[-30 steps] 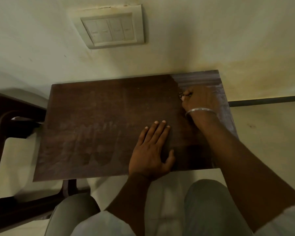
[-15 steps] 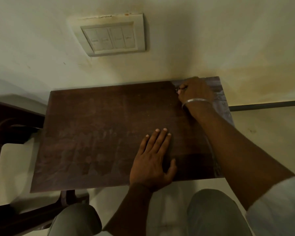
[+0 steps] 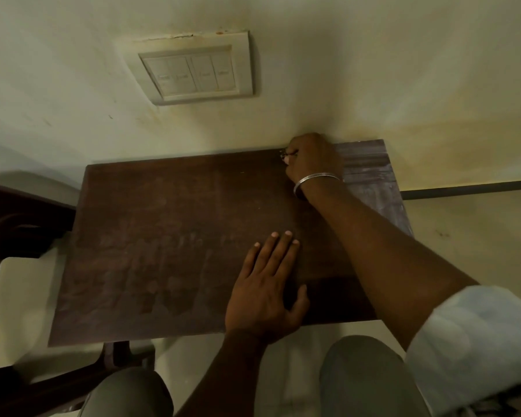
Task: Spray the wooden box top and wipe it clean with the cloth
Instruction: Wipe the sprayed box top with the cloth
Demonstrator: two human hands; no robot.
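Observation:
The dark brown wooden box top (image 3: 178,236) fills the middle of the view, with faint smears across its left and middle parts and a paler streaked strip (image 3: 370,176) along its right side. My left hand (image 3: 268,290) lies flat on the box top near its front edge, fingers straight. At the far edge, close to the wall, my right hand (image 3: 313,158) is curled, a metal bangle on its wrist. Only a small dark bit of the cloth (image 3: 284,155) shows at its fingertips. No spray bottle is in view.
A cream wall rises right behind the box and carries a white switch plate (image 3: 193,70). Dark wooden furniture (image 3: 18,224) stands to the left of the box. My knees (image 3: 370,377) are just below its front edge. A dark strip (image 3: 469,189) runs along the floor at right.
My right hand has slid away from me along the right part of the box top, up to its far edge by the wall. My left hand has stayed flat in place.

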